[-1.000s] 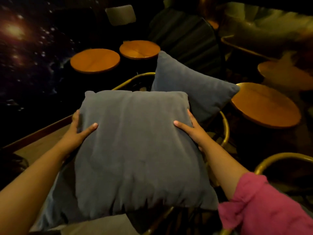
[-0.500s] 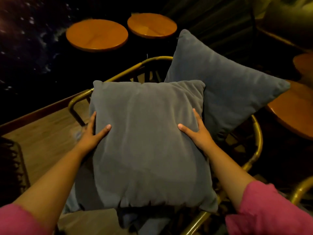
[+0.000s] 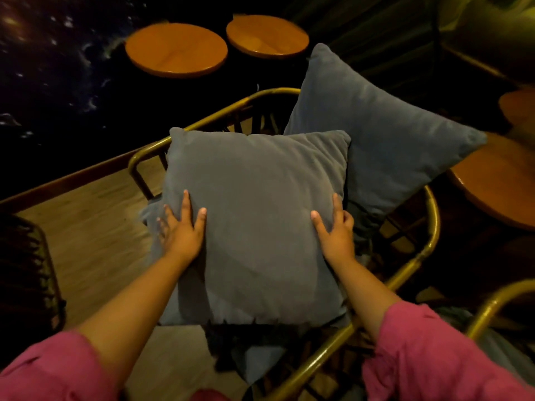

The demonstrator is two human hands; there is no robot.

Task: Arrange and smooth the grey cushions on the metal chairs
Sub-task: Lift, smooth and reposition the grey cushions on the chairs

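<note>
A square grey cushion [image 3: 257, 224] lies over the seat of a gold metal chair [image 3: 431, 235]. My left hand [image 3: 181, 230] grips its left edge, thumb on top and fingers wrapped under the side. My right hand [image 3: 335, 230] grips its right edge the same way. A second grey cushion [image 3: 379, 140] stands on a corner behind it, leaning against the chair's curved back rail. More grey fabric [image 3: 254, 360] shows under the held cushion at the seat's front.
Two round wooden tables [image 3: 176, 50] [image 3: 267, 36] stand beyond the chair, and another round table [image 3: 498, 189] is at the right. A second gold chair rail [image 3: 492, 305] curves in at the lower right. Wooden floor [image 3: 95, 235] lies to the left.
The held cushion has come down onto the chair seat and my hands slid lower along its sides. The view has tilted further downward, closer to the chair.
</note>
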